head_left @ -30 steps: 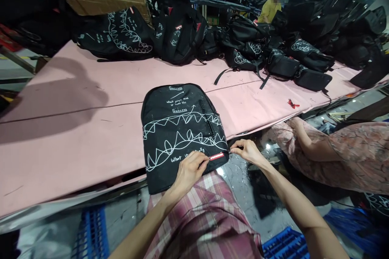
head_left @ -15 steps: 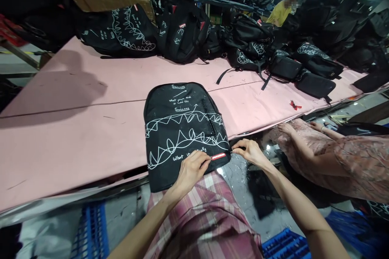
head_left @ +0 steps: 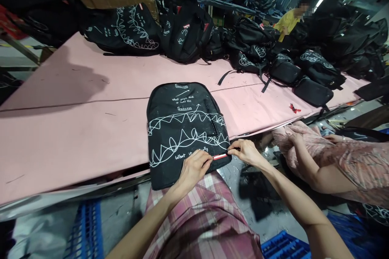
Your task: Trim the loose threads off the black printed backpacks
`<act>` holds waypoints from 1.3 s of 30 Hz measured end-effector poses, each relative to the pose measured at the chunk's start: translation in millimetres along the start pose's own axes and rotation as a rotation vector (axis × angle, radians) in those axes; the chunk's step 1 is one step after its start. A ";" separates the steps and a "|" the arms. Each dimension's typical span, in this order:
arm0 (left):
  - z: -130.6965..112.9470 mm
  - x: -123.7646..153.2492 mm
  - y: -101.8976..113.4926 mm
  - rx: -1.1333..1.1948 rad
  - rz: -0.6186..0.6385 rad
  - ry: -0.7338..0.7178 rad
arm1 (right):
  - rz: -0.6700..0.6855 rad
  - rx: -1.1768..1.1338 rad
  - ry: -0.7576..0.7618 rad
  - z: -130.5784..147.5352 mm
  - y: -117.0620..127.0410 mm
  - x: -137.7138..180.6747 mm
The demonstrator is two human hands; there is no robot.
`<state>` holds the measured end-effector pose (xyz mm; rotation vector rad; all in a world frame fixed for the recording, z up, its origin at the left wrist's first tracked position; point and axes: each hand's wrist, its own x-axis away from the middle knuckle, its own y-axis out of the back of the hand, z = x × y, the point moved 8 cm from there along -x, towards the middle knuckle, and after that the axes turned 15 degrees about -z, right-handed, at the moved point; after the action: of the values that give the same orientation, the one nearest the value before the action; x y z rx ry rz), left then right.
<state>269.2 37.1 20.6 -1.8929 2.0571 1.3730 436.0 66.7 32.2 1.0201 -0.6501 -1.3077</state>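
A black backpack [head_left: 170, 129] with white lettering and looping line drawings lies flat, its lower end overhanging the table's front edge above my lap. My left hand [head_left: 196, 166] presses on its lower front, fingers closed in a pinch at the left end of a small red label [head_left: 220, 156]. At the bag's lower right edge, just beyond the label, my right hand [head_left: 246, 151] is closed in a pinch. Something small and dark shows at its fingertips, too small to name. My left hand covers part of the bottom line of lettering.
Black bags [head_left: 188, 34] are piled along the back of the pink-covered table [head_left: 60, 137]. A small red item [head_left: 294, 108] lies to the right. Beside me sits a person in a patterned garment [head_left: 322, 162]. Blue crates [head_left: 285, 247] stand on the floor.
My right hand has shifted slightly left, closer to the bag's edge and label. My left hand stays pinched at the label. The neighbour's hands have moved, and the view has shifted a little.
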 end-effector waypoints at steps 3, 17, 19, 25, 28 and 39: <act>-1.3 0.0 2.2 -0.005 -0.003 -0.003 | 0.047 0.033 0.019 8.7 -3.5 -3.8; -1.0 7.5 5.9 -0.024 0.007 -0.022 | 0.172 0.078 -0.014 20.5 -8.0 -6.2; -1.4 8.0 6.2 -0.022 0.003 -0.029 | 0.164 0.082 -0.010 21.4 -9.5 -5.2; -2.1 8.0 6.5 -0.015 0.010 -0.038 | 0.152 0.115 -0.024 22.0 -9.5 -0.8; -2.1 8.8 6.7 -0.009 0.018 -0.035 | 0.143 0.108 -0.041 21.4 -7.9 2.8; -4.7 9.9 9.2 -0.022 0.014 -0.049 | 0.056 0.070 -0.099 24.4 -10.3 16.4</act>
<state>261.6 25.3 23.2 -1.8369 2.0459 1.4357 413.2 45.6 31.4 0.9910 -0.7992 -1.3001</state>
